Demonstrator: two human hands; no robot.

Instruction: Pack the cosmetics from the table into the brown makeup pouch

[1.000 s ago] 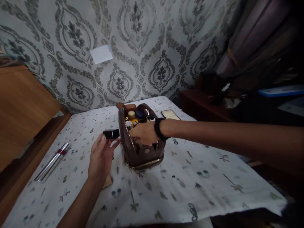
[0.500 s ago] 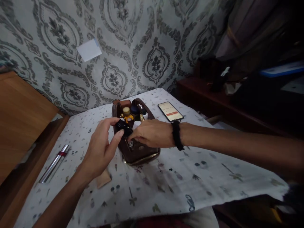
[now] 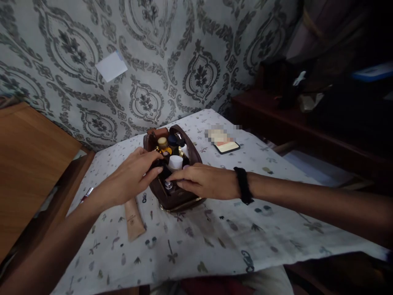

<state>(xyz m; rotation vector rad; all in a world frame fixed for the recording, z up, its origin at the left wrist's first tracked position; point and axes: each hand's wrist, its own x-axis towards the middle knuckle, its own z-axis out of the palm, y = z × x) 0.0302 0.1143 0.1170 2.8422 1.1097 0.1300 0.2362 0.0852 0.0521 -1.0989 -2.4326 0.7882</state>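
Observation:
An unzipped brown cosmetic bag (image 3: 181, 201) sits on the cloth, packed with small containers. My left hand (image 3: 129, 176) reaches over its left rim, thumb and forefinger apart beside a black item (image 3: 166, 171) low in the bag; whether they touch it is unclear. From the right, my right hand (image 3: 204, 180), with a black band at the wrist, reaches inside, forefinger stretched out close to a round silvery piece (image 3: 168, 185). A white-capped container (image 3: 175, 162) stands just beyond the fingers. Behind it are a gold-lidded jar (image 3: 162, 142) and a dark blue lid (image 3: 172, 140).
A beige tube (image 3: 134, 223) lies below my left hand. Partly behind my left forearm is a silver tube (image 3: 87, 194) with a red band. A phone (image 3: 227, 147), partly blurred out, lies right of the bag. Wooden furniture (image 3: 33, 151) borders the left; patterned wallpaper rises behind.
The black item that was between my left thumb and finger now sits lower in the bag. My right hand has shifted slightly right and down. The camera view has moved a little.

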